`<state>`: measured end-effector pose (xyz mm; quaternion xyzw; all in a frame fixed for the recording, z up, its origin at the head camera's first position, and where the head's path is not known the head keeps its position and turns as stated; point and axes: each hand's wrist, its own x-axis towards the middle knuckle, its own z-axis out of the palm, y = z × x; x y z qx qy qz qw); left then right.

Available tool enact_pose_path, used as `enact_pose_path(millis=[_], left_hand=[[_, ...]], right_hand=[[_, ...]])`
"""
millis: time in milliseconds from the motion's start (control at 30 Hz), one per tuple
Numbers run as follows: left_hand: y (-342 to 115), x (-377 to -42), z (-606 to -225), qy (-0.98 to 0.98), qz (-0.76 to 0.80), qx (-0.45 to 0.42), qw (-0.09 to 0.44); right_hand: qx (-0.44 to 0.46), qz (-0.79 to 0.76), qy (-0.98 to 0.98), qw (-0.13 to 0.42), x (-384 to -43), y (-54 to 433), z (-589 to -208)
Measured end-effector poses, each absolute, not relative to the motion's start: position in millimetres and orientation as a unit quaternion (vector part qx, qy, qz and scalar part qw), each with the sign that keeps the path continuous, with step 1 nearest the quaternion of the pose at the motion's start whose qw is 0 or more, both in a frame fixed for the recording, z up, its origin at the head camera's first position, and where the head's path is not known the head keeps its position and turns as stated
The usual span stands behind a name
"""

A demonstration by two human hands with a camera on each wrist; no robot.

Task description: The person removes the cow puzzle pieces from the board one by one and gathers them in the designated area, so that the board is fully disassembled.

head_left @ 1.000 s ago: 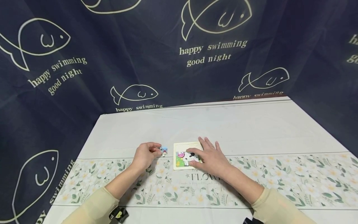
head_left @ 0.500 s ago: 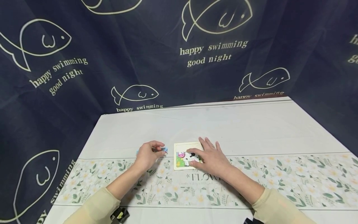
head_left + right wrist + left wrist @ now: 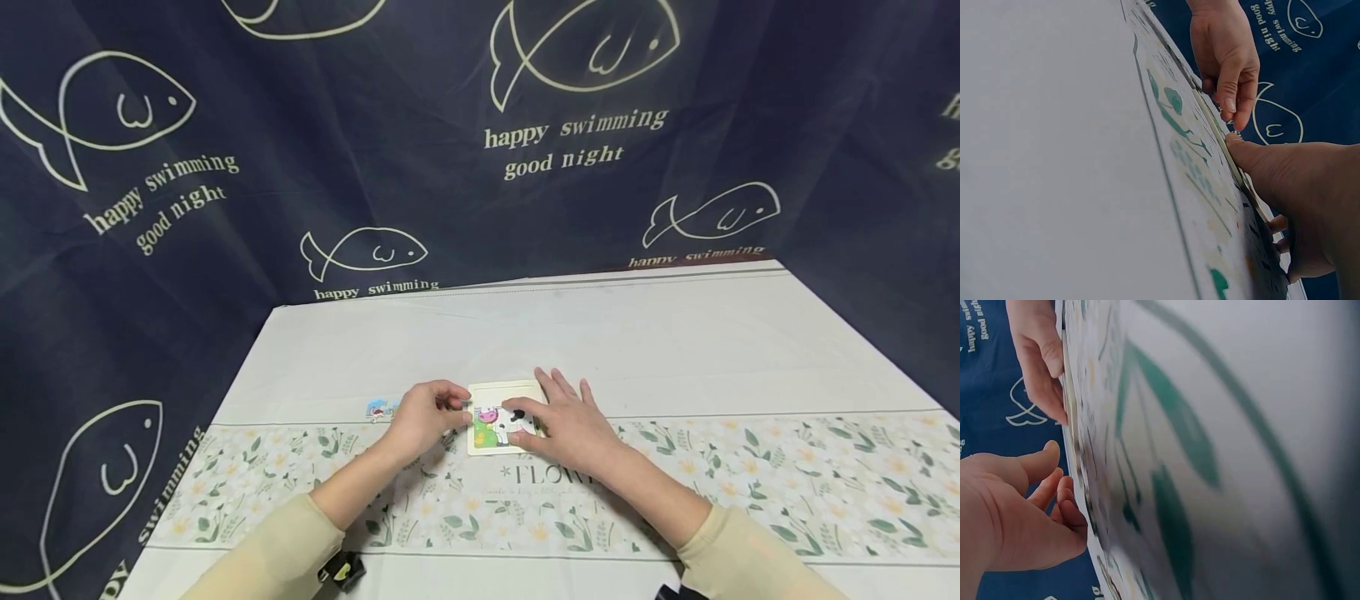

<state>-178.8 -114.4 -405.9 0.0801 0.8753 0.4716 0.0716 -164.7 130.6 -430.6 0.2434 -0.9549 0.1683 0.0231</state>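
Observation:
A small square puzzle board (image 3: 506, 385) with a pale rim lies mid-table. A cow picture (image 3: 491, 427) fills its lower part; the upper strip is plain. My right hand (image 3: 573, 423) rests over the board's right side, thumb and index spread on the cow and the other fingers reaching past the upper right corner. At the left rim is my left hand (image 3: 427, 419), thumb and fingertips brought together on a puzzle piece that the fingers hide almost wholly. Left of that hand, another blue puzzle piece (image 3: 381, 409) lies on the table.
The white table cover (image 3: 525, 333) has a floral band (image 3: 750, 475) along its front part. Behind and at the sides hangs a dark blue curtain (image 3: 450, 150) with fish drawings. A black wrist strap part (image 3: 345, 572) shows below the left sleeve.
My left hand has moved right from beside the board to its left rim, and the blue piece at its fingertips is now out of sight. The right hand stays in place.

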Motion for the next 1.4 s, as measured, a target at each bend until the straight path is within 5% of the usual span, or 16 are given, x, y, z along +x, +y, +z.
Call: enact_pose_path(millis=[767,1400], left_hand=[[-89.4,-175.3,-403.1,0.948,0.265,0.174,0.039],[-89.9,-175.3,-406.1,0.937,0.306,0.171,-0.007]], right_hand=[[0.238,0.165,-0.957,0.027,-164.3,130.5,-430.4],[0.233,0.166,-0.958,0.03,-164.6,128.8,-431.6]])
